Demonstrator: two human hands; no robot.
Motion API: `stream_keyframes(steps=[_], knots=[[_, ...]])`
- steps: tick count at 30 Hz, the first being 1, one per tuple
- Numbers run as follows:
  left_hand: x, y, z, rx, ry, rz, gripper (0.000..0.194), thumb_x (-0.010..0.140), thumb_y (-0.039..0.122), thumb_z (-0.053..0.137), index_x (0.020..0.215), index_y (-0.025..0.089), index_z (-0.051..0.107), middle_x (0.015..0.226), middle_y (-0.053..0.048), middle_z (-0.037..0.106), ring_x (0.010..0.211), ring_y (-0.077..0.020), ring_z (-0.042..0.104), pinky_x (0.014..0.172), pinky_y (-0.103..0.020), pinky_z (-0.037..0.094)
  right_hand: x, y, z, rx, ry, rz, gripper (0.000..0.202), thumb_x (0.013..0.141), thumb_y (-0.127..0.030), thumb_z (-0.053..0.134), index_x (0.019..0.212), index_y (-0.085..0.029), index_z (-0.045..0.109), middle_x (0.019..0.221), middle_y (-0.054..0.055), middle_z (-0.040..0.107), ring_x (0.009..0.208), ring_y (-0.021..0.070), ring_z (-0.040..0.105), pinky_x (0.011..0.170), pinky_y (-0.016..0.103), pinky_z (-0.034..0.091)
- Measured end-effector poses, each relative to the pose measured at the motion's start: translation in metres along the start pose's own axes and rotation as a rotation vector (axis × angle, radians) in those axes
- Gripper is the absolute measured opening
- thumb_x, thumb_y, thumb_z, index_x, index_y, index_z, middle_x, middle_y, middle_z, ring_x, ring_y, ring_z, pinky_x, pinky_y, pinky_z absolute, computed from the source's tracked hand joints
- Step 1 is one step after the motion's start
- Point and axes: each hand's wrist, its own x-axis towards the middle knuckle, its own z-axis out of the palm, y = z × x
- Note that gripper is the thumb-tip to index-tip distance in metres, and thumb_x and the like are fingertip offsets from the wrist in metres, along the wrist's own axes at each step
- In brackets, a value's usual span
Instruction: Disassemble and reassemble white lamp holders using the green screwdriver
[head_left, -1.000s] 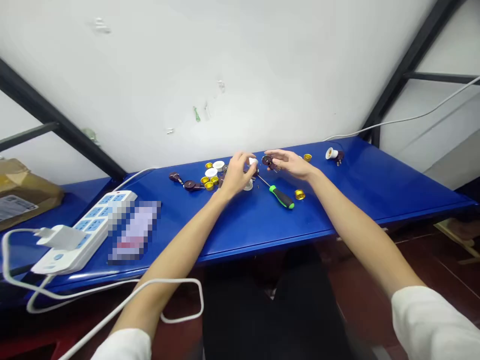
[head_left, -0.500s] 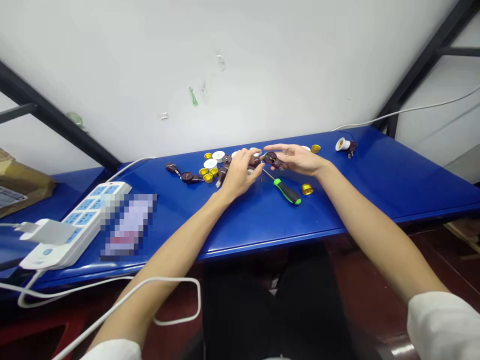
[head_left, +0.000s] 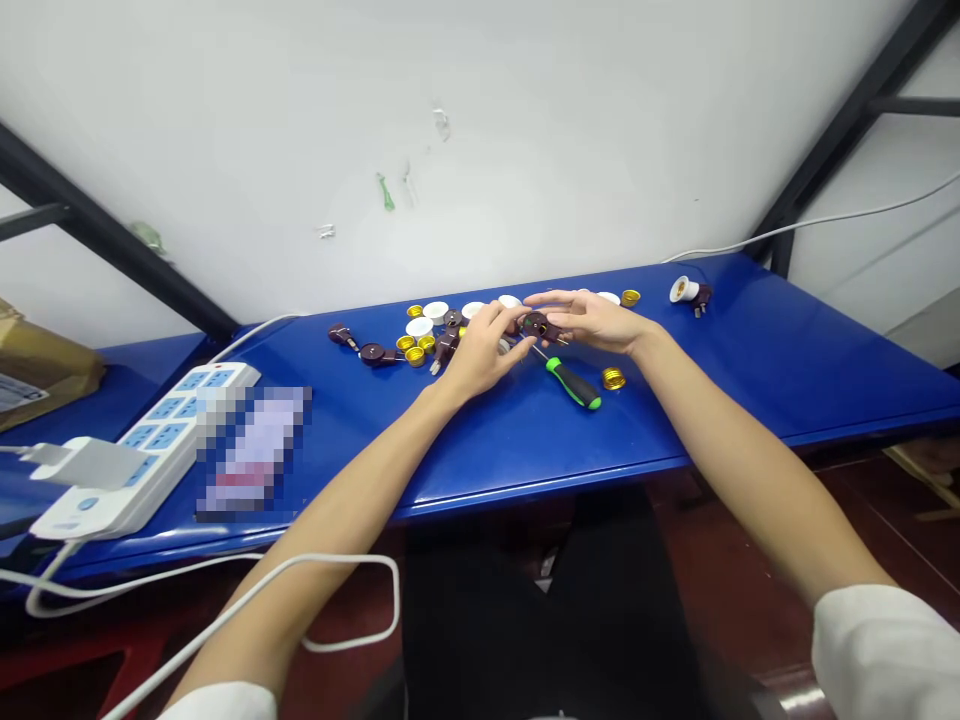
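Observation:
My right hand [head_left: 596, 320] holds a dark brown plug base [head_left: 537, 324] of a lamp holder between thumb and fingers. Its round face is turned up toward me and its metal prongs point right. Close on its left side is my left hand [head_left: 486, 345], thumb and forefinger apart at the base's edge; whether they touch it I cannot tell. Below the hands lies a green and black screwdriver [head_left: 576, 384], its shaft running up-left beneath the base. A gold threaded ring [head_left: 613, 378] lies right of the screwdriver.
Left of my hands are more brown plug bases [head_left: 379, 354], white rings [head_left: 420, 327] and gold rings [head_left: 415, 356]. A lamp holder with a white collar [head_left: 684, 290] lies at the right. A power strip [head_left: 150, 450] and a pixelated flat object [head_left: 255, 450] occupy the left side.
My left hand has moved slightly right, bringing its fingers to the edge of the plug base. The base has shifted a little left and down in my right hand.

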Motion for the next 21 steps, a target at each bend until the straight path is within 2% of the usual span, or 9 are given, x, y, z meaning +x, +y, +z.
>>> stream_keyframes(steps=[3, 6, 9, 11, 13, 15, 17, 19, 21], knots=[[0.001, -0.001, 0.000, 0.015, -0.004, -0.014, 0.040, 0.101, 0.031, 0.066, 0.139, 0.021, 0.061, 0.110, -0.009, 0.066, 0.105, -0.0239, 0.061, 0.098, -0.040, 0.051, 0.002, -0.001, -0.001, -0.092, 0.027, -0.031, 0.056, 0.085, -0.047, 0.084, 0.136, -0.026, 0.073, 0.128, 0.009, 0.077, 0.103, 0.0220, 0.071, 0.094, 0.041, 0.059], [0.002, -0.005, 0.000, 0.030, 0.005, -0.043, 0.042, 0.101, 0.030, 0.065, 0.141, 0.020, 0.060, 0.111, -0.009, 0.066, 0.107, -0.0249, 0.061, 0.100, -0.041, 0.050, 0.006, 0.002, -0.005, -0.312, 0.204, -0.135, 0.052, 0.084, -0.044, 0.081, 0.131, -0.024, 0.075, 0.132, 0.010, 0.076, 0.121, 0.0289, 0.069, 0.109, 0.049, 0.054], [0.000, -0.004, 0.002, 0.048, 0.017, -0.086, 0.039, 0.101, 0.026, 0.064, 0.139, 0.019, 0.061, 0.115, -0.010, 0.067, 0.111, -0.0256, 0.063, 0.104, -0.042, 0.051, 0.007, 0.009, -0.010, -0.636, 0.407, -0.205, 0.045, 0.083, -0.038, 0.076, 0.125, -0.022, 0.077, 0.129, 0.012, 0.078, 0.121, 0.0340, 0.069, 0.113, 0.057, 0.051], [-0.003, 0.001, 0.002, 0.057, 0.004, -0.088, 0.037, 0.102, 0.025, 0.064, 0.137, 0.016, 0.063, 0.115, -0.011, 0.068, 0.114, -0.0263, 0.064, 0.105, -0.043, 0.052, 0.006, 0.016, -0.013, -0.784, 0.384, -0.132, 0.044, 0.080, -0.036, 0.075, 0.122, -0.022, 0.078, 0.126, 0.014, 0.079, 0.114, 0.0365, 0.072, 0.109, 0.061, 0.052], [-0.007, 0.008, 0.002, 0.060, -0.008, -0.084, 0.036, 0.103, 0.025, 0.064, 0.137, 0.013, 0.064, 0.114, -0.012, 0.068, 0.113, -0.0246, 0.067, 0.106, -0.041, 0.053, 0.005, 0.025, -0.017, -0.862, 0.423, -0.111, 0.046, 0.081, -0.041, 0.072, 0.123, -0.023, 0.077, 0.124, 0.016, 0.079, 0.113, 0.0381, 0.073, 0.105, 0.061, 0.053], [-0.011, 0.014, 0.002, 0.080, -0.031, -0.089, 0.038, 0.103, 0.026, 0.064, 0.138, 0.010, 0.064, 0.117, -0.011, 0.068, 0.114, -0.0223, 0.067, 0.108, -0.038, 0.054, 0.007, 0.037, -0.023, -0.913, 0.399, -0.059, 0.047, 0.081, -0.055, 0.071, 0.116, -0.024, 0.080, 0.116, 0.021, 0.080, 0.109, 0.0402, 0.074, 0.097, 0.060, 0.054], [-0.015, 0.019, 0.003, 0.102, -0.033, -0.108, 0.038, 0.103, 0.025, 0.064, 0.137, 0.007, 0.064, 0.118, -0.009, 0.068, 0.114, -0.0199, 0.069, 0.106, -0.035, 0.055, 0.011, 0.050, -0.031, -0.922, 0.409, -0.047, 0.061, 0.078, -0.080, 0.065, 0.109, -0.030, 0.080, 0.111, 0.024, 0.080, 0.103, 0.0402, 0.075, 0.085, 0.058, 0.053], [-0.018, 0.024, 0.003, 0.111, -0.012, -0.131, 0.039, 0.102, 0.023, 0.063, 0.138, 0.007, 0.066, 0.119, -0.008, 0.067, 0.114, -0.0193, 0.069, 0.107, -0.034, 0.055, 0.015, 0.064, -0.039, -0.923, 0.447, -0.056, 0.079, 0.064, -0.100, 0.058, 0.105, -0.036, 0.079, 0.102, 0.025, 0.080, 0.092, 0.0390, 0.076, 0.074, 0.058, 0.050], [-0.020, 0.027, 0.004, 0.120, -0.012, -0.144, 0.038, 0.102, 0.023, 0.064, 0.136, 0.007, 0.068, 0.117, -0.008, 0.067, 0.114, -0.0202, 0.071, 0.106, -0.034, 0.056, 0.017, 0.078, -0.047, -0.945, 0.358, -0.073, 0.089, 0.050, -0.109, 0.052, 0.099, -0.040, 0.079, 0.096, 0.025, 0.080, 0.080, 0.0361, 0.076, 0.066, 0.056, 0.048]])
